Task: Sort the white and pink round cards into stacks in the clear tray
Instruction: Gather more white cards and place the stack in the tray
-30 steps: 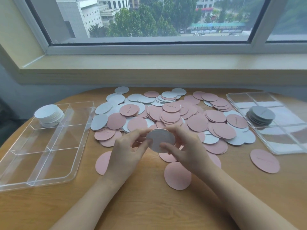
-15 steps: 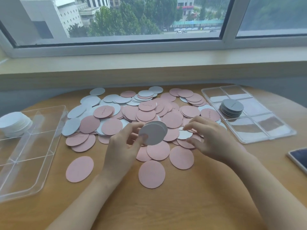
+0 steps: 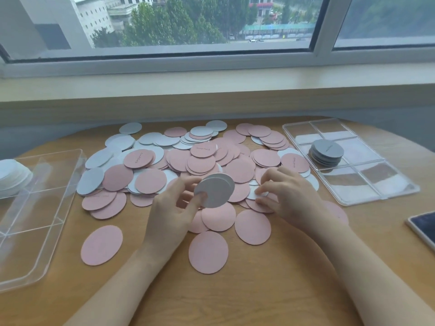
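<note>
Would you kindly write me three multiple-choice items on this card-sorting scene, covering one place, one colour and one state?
1. Where does the grey stack sit?
A. in the right tray
B. on the windowsill
C. on the phone

2. What colour are the cards gripped by the left hand?
A. pink
B. white
C. green

3. What is the right hand doing?
A. resting in a tray
B. raised toward the window
C. fingering a white card in the pile

Answers: 1 A, it stands inside the right tray; 2 B, their faces show white; 3 C, its fingertips touch a white pile card.
</note>
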{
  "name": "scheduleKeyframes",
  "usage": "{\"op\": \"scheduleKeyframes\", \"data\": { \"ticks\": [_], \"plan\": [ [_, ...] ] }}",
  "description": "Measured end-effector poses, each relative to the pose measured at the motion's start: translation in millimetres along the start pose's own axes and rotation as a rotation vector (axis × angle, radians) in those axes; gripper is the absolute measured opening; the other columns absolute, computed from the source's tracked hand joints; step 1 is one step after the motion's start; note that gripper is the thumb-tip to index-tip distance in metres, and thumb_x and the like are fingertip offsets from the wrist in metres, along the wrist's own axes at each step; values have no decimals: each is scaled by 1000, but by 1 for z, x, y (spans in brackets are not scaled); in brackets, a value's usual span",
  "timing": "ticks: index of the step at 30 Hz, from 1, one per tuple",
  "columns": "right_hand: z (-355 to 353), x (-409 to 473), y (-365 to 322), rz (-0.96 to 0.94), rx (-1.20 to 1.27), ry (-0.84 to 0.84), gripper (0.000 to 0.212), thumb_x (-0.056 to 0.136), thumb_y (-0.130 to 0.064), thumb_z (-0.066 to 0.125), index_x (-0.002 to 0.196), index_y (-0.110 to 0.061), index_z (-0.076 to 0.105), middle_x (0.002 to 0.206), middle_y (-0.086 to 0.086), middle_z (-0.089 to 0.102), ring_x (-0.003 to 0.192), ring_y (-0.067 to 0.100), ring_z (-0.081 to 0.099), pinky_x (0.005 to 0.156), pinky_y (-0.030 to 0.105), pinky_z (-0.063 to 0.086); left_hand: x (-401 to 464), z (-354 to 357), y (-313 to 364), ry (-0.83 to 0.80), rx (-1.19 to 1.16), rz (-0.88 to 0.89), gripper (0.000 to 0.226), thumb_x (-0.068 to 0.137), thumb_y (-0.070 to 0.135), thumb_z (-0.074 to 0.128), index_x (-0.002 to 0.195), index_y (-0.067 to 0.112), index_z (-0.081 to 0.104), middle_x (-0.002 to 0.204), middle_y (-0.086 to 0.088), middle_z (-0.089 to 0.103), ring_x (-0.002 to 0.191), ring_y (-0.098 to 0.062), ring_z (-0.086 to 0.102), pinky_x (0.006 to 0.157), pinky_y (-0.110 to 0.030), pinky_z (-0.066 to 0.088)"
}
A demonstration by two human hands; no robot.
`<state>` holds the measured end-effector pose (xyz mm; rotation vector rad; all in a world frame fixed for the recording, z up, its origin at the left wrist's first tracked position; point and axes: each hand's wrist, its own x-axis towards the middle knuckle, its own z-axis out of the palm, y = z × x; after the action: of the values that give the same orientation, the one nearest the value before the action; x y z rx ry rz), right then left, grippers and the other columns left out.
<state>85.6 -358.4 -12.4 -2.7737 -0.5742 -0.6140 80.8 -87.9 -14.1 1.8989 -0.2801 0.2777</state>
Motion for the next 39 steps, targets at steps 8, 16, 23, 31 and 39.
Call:
{"op": "scheduleKeyframes", "data": {
  "ticks": [8, 16, 23, 31, 39],
  "plan": [
    [-1, -3, -1, -49, -42, 188, 15, 89, -23, 67, 76, -16, 69, 82, -6, 63, 76, 21, 56, 68, 29, 39, -2, -4, 6, 2, -45, -1, 32, 93, 14, 74, 105, 43, 67, 98, 9, 74, 78, -13, 74, 63, -42, 59],
    [-17, -11, -29, 329, 446, 378, 10, 92, -21, 56, 83, -25, 58, 66, -4, 60, 63, 11, 53, 59, 21, 41, -5, -2, 9, -41, -107, -30, 25, 92, 16, 75, 106, 36, 69, 91, 10, 73, 73, -14, 72, 66, -43, 58],
    [-10, -11, -56, 329, 760, 197, 14, 99, -18, 60, 89, -26, 65, 58, 3, 58, 53, 18, 55, 55, 28, 43, -9, 1, 14, -114, -111, -32, 20, 91, 11, 75, 103, 26, 70, 74, 7, 73, 63, -11, 68, 63, -16, 49],
    [-18, -9, -59, 240, 821, -35, 16, 99, -17, 60, 107, -24, 73, 72, -11, 69, 72, 9, 65, 70, 21, 46, -8, 1, 11, -124, -81, -27, 31, 89, 8, 76, 108, 31, 72, 90, 12, 75, 69, -15, 71, 67, -18, 53],
    [-29, -29, 32, 440, 62, -51, 41, 81, -39, 78, 115, -25, 63, 107, -7, 62, 100, 22, 56, 87, 37, 40, -8, 1, 9, -89, -83, -40, 23, 87, 24, 75, 107, 33, 70, 93, 13, 76, 74, -14, 73, 72, -20, 54]
  ]
}}
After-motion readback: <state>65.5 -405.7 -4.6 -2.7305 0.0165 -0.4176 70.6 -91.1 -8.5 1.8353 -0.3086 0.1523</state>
